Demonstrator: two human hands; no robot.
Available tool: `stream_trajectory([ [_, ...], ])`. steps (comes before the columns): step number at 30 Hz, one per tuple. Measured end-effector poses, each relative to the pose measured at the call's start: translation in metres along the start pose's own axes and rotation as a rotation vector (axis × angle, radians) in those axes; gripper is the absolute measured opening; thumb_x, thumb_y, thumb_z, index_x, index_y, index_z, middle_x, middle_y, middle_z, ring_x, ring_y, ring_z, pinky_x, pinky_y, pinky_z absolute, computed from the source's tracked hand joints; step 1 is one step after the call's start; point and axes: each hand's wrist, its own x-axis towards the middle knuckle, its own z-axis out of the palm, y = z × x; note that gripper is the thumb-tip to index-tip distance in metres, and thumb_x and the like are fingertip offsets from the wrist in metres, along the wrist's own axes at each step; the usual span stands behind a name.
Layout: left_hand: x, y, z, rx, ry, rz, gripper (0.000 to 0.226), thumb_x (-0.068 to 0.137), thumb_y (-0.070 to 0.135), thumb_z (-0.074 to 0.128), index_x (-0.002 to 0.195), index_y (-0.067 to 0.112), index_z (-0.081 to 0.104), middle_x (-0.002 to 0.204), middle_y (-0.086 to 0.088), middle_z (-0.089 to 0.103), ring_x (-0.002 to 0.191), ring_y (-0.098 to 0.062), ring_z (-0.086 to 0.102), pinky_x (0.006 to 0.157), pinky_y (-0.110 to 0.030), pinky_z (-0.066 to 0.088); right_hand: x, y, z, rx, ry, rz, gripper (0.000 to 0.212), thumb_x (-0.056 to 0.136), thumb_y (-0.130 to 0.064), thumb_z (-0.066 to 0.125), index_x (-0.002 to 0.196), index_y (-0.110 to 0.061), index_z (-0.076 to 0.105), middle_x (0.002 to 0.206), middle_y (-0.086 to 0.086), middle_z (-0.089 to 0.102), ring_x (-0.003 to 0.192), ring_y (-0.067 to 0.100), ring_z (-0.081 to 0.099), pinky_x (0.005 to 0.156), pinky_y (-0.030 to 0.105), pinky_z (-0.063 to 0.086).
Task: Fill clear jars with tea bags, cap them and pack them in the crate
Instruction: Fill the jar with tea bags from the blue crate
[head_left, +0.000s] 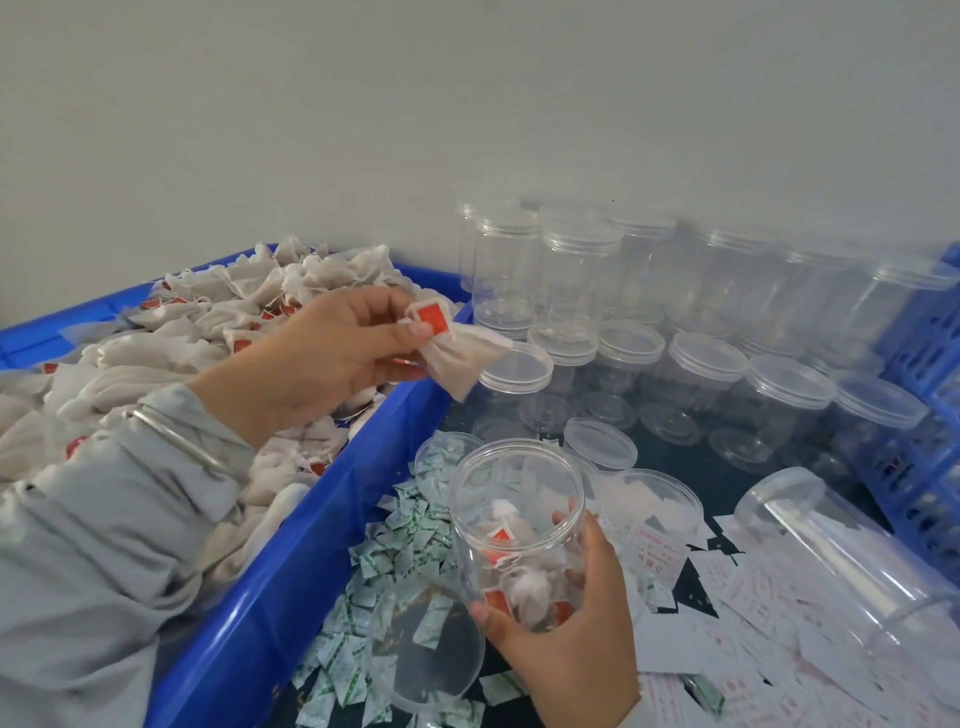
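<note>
Tea bags (171, 332) lie heaped in a blue bin (291, 561) on the left, and one tea bag (467, 358) with a red tag hangs from the left hand (332, 358), pinched between thumb and curled fingers just past the bin's right wall, above the capped jars. The right hand (566, 618) grips an open clear jar (519, 525) low and in front, thumb on the near side and fingertips (563, 517) showing through the far wall; the jar tilts its mouth up toward the camera and already holds a few tea bags with red tags at its bottom. Between the pinched bag and the jar's mouth lies open space, bounded on the left by the bin's wall. Just behind the held jar stand an uncapped jar of small packets (441, 457) and another open jar (660, 504), close enough to crowd its far side. A loose clear lid (431, 644) rests on a spill of green-printed sachets (395, 540) beside the bin. Capped empty jars (701, 364) stand in rows behind, some stacked against the wall. One large jar (852, 561) lies on its side at the right, over scattered red-printed paper labels (743, 597). A blue lattice crate (930, 353) edges the far right. A grey sleeve and a metal bangle (176, 441) cover the left wrist.
</note>
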Motion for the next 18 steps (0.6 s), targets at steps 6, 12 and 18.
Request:
stream_trajectory([
  [6, -0.014, -0.010, 0.029, 0.155, -0.390, -0.051, 0.012, 0.065, 0.019, 0.073, 0.074, 0.026, 0.074, 0.081, -0.001, 0.073, 0.074, -0.012, 0.070, 0.068, -0.020, 0.055, 0.000, 0.007, 0.002, -0.046, 0.025, -0.036, 0.103, 0.032, -0.056, 0.083, 0.116, -0.069, 0.023, 0.120, -0.038, 0.037, 0.113, -0.019, 0.038, 0.078, 0.004, 0.041],
  [12, -0.017, -0.016, 0.038, 0.408, -0.359, -0.008, 0.013, 0.068, 0.024, 0.078, 0.076, 0.031, 0.072, 0.074, 0.003, 0.070, 0.066, -0.008, 0.063, 0.064, -0.017, 0.050, 0.002, 0.015, 0.002, -0.069, -0.026, 0.012, 0.103, 0.046, -0.031, 0.093, 0.122, -0.052, 0.026, 0.127, -0.031, 0.034, 0.123, -0.005, 0.038, 0.093, 0.000, 0.030],
  [18, -0.021, -0.015, 0.044, 0.380, -0.412, 0.031, 0.034, 0.079, -0.010, 0.067, 0.078, 0.024, 0.071, 0.106, 0.005, 0.071, 0.103, -0.011, 0.066, 0.077, -0.021, 0.053, 0.005, 0.008, 0.005, -0.062, -0.042, 0.014, 0.107, 0.047, -0.023, 0.094, 0.128, -0.042, 0.026, 0.125, -0.028, 0.034, 0.120, -0.010, 0.036, 0.079, -0.010, 0.024],
])
